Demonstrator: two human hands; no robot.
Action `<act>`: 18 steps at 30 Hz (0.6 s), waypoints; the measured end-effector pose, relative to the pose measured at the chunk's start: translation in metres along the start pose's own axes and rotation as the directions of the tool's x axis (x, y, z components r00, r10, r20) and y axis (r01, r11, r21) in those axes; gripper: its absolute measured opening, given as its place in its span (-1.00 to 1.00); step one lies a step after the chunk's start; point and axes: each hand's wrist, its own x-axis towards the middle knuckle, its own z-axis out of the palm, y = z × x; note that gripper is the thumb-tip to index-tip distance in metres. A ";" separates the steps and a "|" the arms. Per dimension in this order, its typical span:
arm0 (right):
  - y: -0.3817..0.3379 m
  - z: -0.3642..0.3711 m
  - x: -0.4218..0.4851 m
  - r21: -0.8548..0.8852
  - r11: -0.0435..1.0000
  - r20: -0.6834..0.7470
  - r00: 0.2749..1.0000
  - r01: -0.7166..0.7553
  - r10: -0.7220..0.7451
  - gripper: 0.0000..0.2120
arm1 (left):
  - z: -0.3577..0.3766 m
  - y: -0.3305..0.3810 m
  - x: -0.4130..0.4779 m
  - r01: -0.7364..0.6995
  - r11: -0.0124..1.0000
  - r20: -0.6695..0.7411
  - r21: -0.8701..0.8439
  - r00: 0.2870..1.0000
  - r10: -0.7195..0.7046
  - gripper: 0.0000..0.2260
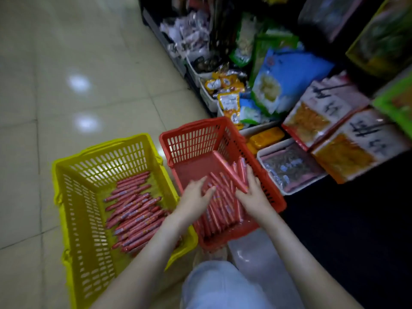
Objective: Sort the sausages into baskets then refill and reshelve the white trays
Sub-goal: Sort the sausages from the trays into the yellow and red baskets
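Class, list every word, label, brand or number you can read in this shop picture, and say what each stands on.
No text can be read with certainty.
Black brush characters on the white-and-red packs: large, but too blurred to read.
Label on the orange packets: blurred.
Red mark on the blue bag: unreadable.
Print on the sausages: too small.

Bare forearms without sleeves, and light blue jeans [214,284] on the knee.
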 end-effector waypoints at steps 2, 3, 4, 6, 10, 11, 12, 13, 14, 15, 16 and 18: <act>-0.029 -0.022 -0.037 0.203 0.973 -0.061 0.993 0.107 -0.097 -0.22 | -0.011 0.055 -0.038 0.027 0.929 0.162 -0.370 0.986 0.035 -0.57; -0.045 -0.033 -0.058 0.310 0.941 -0.089 0.989 0.137 -0.115 -0.24 | -0.015 0.080 -0.061 0.090 0.832 0.277 -0.548 0.957 0.079 -0.60; -0.059 -0.042 -0.078 0.417 0.896 -0.110 0.987 0.154 -0.119 -0.30 | -0.017 0.099 -0.083 0.145 0.737 0.370 -0.660 0.917 0.151 -0.62; -0.081 -0.061 -0.120 0.527 0.825 -0.164 0.977 0.204 -0.137 -0.42 | -0.016 0.127 -0.120 0.112 0.669 0.418 -0.734 0.851 0.317 -0.55; -0.095 -0.092 -0.199 0.628 0.732 -0.265 0.957 0.263 -0.117 -0.69 | -0.001 0.162 -0.177 -0.049 0.666 0.386 -0.744 0.783 0.488 -0.41; -0.093 -0.099 -0.217 0.660 0.705 -0.285 0.955 0.260 -0.085 -0.73 | 0.006 0.169 -0.188 -0.065 0.664 0.374 -0.745 0.782 0.497 -0.43; -0.090 -0.105 -0.234 0.683 0.684 -0.299 0.952 0.255 -0.057 -0.74 | 0.015 0.175 -0.198 -0.081 0.668 0.368 -0.739 0.782 0.502 -0.44; -0.084 -0.110 -0.249 0.690 0.679 -0.303 0.952 0.251 -0.044 -0.74 | 0.024 0.180 -0.206 -0.092 0.676 0.373 -0.732 0.776 0.509 -0.45; -0.078 -0.115 -0.264 0.697 0.671 -0.315 0.949 0.251 -0.028 -0.72 | 0.035 0.184 -0.212 -0.097 0.682 0.388 -0.725 0.760 0.521 -0.45; -0.070 -0.119 -0.278 0.704 0.665 -0.324 0.946 0.249 -0.011 -0.71 | 0.046 0.186 -0.217 -0.099 0.691 0.415 -0.716 0.736 0.534 -0.44; -0.061 -0.123 -0.291 0.707 0.664 -0.335 0.942 0.245 0.009 -0.72 | 0.057 0.188 -0.222 -0.103 0.705 0.447 -0.701 0.707 0.548 -0.43; -0.037 -0.127 -0.312 0.713 0.664 -0.344 0.938 0.224 0.053 -0.72 | 0.081 0.190 -0.230 -0.107 0.739 0.507 -0.665 0.662 0.552 -0.41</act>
